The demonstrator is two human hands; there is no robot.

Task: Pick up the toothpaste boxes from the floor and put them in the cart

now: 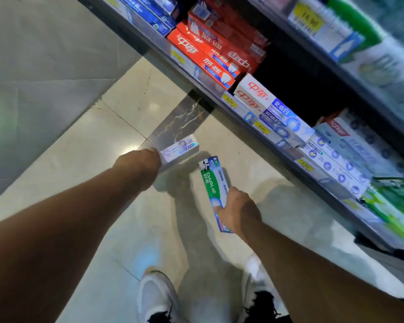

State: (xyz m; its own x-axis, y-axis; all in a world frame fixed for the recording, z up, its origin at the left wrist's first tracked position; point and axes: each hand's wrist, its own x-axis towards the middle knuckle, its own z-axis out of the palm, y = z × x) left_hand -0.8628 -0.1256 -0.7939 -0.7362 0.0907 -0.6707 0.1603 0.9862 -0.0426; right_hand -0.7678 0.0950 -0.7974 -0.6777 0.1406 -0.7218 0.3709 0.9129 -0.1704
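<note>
Toothpaste boxes sit in both your grips: left hand (139, 159) fingers clasp the silver box (180, 149), right hand (237, 209) fingers clasp the green Darlie box (214, 183).

We stood in a shop aisle, as the tiered shelves (210, 89) packed with red toothpaste boxes (210, 54) and white ones (266, 106), the yellow price tags (229, 101) along their edges and the glossy tiled floor (79, 159) showed.
</note>
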